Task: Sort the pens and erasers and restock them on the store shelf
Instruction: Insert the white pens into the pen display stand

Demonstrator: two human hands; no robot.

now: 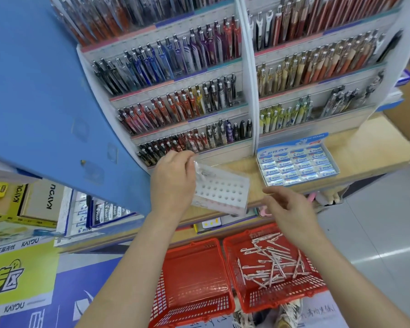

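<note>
Red plastic baskets, two, are seen side by side low in frame, below the shelf's front edge: the left basket (189, 304) and the right basket (282, 301). A loose, crossed heap of white-and-pink pens (272, 261) is held in the right basket (about two dozen, too tangled for an exact count).

One white holder block (223, 192), drilled with rows of round holes, is held tilted over the front edge of the wooden shelf (365, 147). It is gripped at its left end by the left hand (173, 185), whose fingers (182, 157) are curled round its upper corner. Something clear is seen by those fingertips, too blurred to name.

The right hand (291, 214) is raised just beside the block's right end. Its fingers (270, 192) are loosely spread and nothing is held; contact with the block cannot be told.

One blue eraser box (294, 144) is set on the shelf to the right of the block, well apart from the baskets. It is packed with sleeved erasers (296, 166) in four columns (five or six rows, blurred).

Two white display racks stand touching at the back of the shelf, the left rack (223, 152) and the right rack (294, 132), each with several tiers of upright pens. One blue panel (33, 91) is seen at far left.
</note>
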